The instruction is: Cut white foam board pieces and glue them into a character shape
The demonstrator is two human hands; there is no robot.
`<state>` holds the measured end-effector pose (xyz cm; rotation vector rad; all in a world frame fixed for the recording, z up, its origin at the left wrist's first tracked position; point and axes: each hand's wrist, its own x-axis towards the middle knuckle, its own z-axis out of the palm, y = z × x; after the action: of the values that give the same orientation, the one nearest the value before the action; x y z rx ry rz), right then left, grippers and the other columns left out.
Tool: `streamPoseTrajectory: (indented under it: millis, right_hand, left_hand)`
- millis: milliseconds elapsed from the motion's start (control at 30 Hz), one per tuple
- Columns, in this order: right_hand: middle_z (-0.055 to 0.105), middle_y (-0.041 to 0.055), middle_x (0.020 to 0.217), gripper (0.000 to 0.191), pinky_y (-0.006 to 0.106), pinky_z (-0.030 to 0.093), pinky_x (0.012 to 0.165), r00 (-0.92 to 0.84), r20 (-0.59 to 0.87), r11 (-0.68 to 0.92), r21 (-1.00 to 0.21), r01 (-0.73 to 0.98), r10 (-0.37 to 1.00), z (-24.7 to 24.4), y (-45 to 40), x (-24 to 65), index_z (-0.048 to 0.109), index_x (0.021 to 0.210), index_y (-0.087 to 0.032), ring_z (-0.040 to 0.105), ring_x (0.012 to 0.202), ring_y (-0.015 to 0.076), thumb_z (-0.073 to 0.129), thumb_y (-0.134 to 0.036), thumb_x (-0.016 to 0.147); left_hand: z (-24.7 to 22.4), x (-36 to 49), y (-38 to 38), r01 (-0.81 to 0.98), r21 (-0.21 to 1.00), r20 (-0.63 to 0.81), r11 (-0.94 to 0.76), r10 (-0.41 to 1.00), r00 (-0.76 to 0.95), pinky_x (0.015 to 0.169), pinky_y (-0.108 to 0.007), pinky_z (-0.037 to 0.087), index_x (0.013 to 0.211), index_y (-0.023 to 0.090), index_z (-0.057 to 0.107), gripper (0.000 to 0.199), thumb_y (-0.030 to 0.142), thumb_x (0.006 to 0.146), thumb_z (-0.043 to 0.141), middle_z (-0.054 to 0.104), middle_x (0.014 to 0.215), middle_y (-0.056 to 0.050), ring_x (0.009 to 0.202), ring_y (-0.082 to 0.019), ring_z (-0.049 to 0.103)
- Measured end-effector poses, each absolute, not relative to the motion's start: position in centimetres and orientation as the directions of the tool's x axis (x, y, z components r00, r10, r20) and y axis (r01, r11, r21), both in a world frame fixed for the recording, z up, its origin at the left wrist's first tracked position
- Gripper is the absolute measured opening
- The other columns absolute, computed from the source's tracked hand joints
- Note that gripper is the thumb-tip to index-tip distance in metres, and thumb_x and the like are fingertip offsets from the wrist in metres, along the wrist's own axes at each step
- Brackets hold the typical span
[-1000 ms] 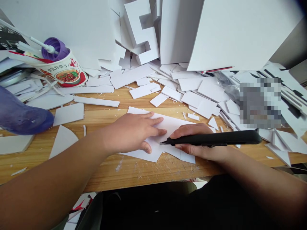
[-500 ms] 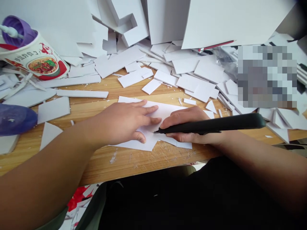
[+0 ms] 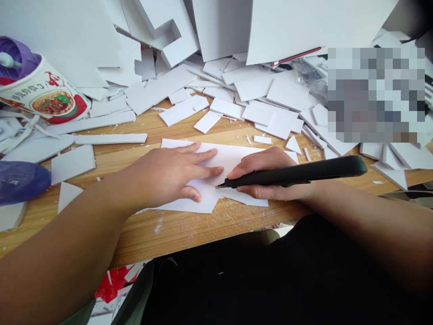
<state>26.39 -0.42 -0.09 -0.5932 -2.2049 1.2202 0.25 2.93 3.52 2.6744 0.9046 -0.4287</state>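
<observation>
My left hand [image 3: 176, 174] lies flat with its fingers spread on a white foam board sheet [image 3: 233, 155], pressing it against the table. In my right hand [image 3: 264, 171] is a black utility knife [image 3: 304, 171], gripped like a pen. Its blade tip touches the sheet just right of my left fingertips, between thumb and index finger. The sheet's near edge has an angled notch, and a narrow white piece [image 3: 255, 199] lies at its lower right. Part of the sheet is hidden beneath both hands.
White board offcuts [image 3: 230, 108] litter the back of the wooden table [image 3: 169, 234]. An instant noodle cup [image 3: 50, 97] holding a purple object stands at left, near a blue-purple bottle [image 3: 23, 180]. A red pencil [image 3: 297, 56] lies at the back, before large white panels [image 3: 311, 27].
The camera view has shifted slightly, so the surroundings appear a little further left. Both hands keep nearly the same place on the sheet, with the knife tip still touching it.
</observation>
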Motion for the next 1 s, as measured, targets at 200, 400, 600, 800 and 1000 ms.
streamPoseTrajectory:
  millis: [200, 400, 600, 800, 1000]
  right_hand:
    - [0.072, 0.0026, 0.092, 0.027, 0.018, 0.048, 0.067, -0.693, 0.283, 0.501, -0.856, 0.130, 0.664, -0.6, -1.0, 26.2, 0.068, 0.110, -0.017, 0.064, 0.075, 0.0104, 0.068, -0.022, 0.084]
    - [0.071, 0.0044, 0.098, 0.030, 0.021, 0.049, 0.072, -0.718, 0.262, 0.492, -0.861, 0.129, 0.645, -0.4, -0.9, 25.8, 0.065, 0.115, -0.017, 0.065, 0.083, 0.0129, 0.065, -0.020, 0.086]
    - [0.070, 0.0021, 0.091, 0.029, 0.018, 0.046, 0.067, -0.790, 0.261, 0.558, -0.821, 0.121, 0.555, -0.3, 0.0, 25.9, 0.067, 0.115, -0.017, 0.061, 0.073, 0.0086, 0.065, -0.021, 0.087]
    - [0.070, 0.0003, 0.083, 0.027, 0.018, 0.047, 0.062, -0.775, 0.227, 0.548, -0.817, 0.177, 0.589, -0.3, -0.5, 26.4, 0.066, 0.113, -0.020, 0.060, 0.066, 0.0095, 0.063, -0.022, 0.087]
    - [0.072, 0.0009, 0.093, 0.028, 0.019, 0.049, 0.065, -0.749, 0.216, 0.554, -0.799, 0.234, 0.627, 0.1, -1.0, 27.0, 0.066, 0.114, -0.021, 0.063, 0.071, 0.0107, 0.063, -0.022, 0.086]
  left_hand:
    - [3.4, 0.2, 2.9, 0.609, 0.168, -0.351, -0.775, 0.530, 0.772, 0.105, -0.047, 0.038, 0.137, 0.045, 0.045, 0.052, 0.052, 0.087, 0.056, 0.030, 0.157, 0.005, 0.142, -0.033, 0.027]
    - [3.9, 0.7, 2.7, 0.595, 0.133, -0.365, -0.792, 0.519, 0.773, 0.104, -0.049, 0.039, 0.138, 0.042, 0.046, 0.053, 0.046, 0.087, 0.059, 0.030, 0.157, 0.000, 0.143, -0.033, 0.027]
    - [4.1, 1.0, 2.6, 0.588, 0.126, -0.408, -0.799, 0.498, 0.765, 0.104, -0.051, 0.038, 0.138, 0.044, 0.046, 0.053, 0.041, 0.087, 0.061, 0.026, 0.159, 0.000, 0.143, -0.036, 0.025]
    - [3.8, 0.5, 2.5, 0.593, 0.148, -0.380, -0.791, 0.508, 0.773, 0.105, -0.049, 0.037, 0.135, 0.048, 0.047, 0.049, 0.043, 0.088, 0.059, 0.026, 0.159, 0.003, 0.143, -0.035, 0.026]
    - [3.6, 0.2, 2.5, 0.575, 0.169, -0.382, -0.800, 0.485, 0.787, 0.109, -0.048, 0.032, 0.138, 0.046, 0.045, 0.051, 0.043, 0.089, 0.058, 0.022, 0.160, 0.003, 0.144, -0.036, 0.022]
